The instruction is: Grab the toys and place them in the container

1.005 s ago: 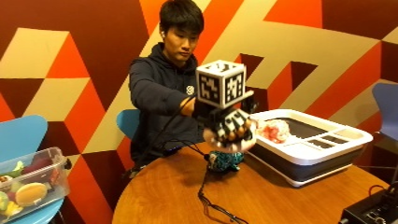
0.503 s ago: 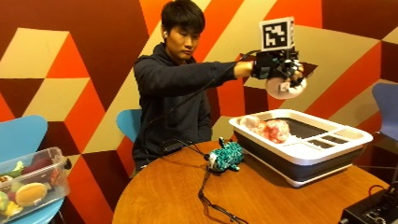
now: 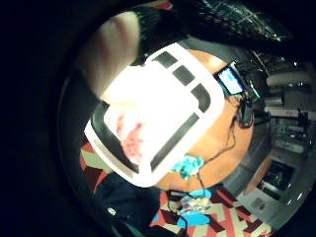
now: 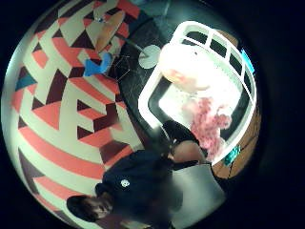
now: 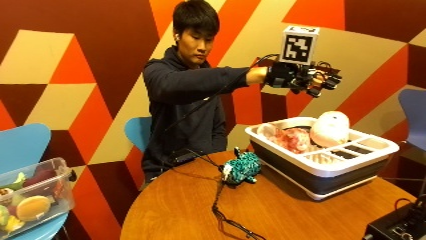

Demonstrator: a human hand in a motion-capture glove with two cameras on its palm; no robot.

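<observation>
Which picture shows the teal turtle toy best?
The outside view: the turtle sits in full view on the table beside the container. The little finger side view shows it small beside the container; the thumb side view shows only a teal speck.

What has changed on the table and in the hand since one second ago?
The gloved right hand lifted a white round toy from low over the table beside the teal toy, carried it high above the white container and let it go; the toy is now at the container, and the hand holds nothing. The teal toy on the table and the pink toy in the container stayed in place.
</observation>
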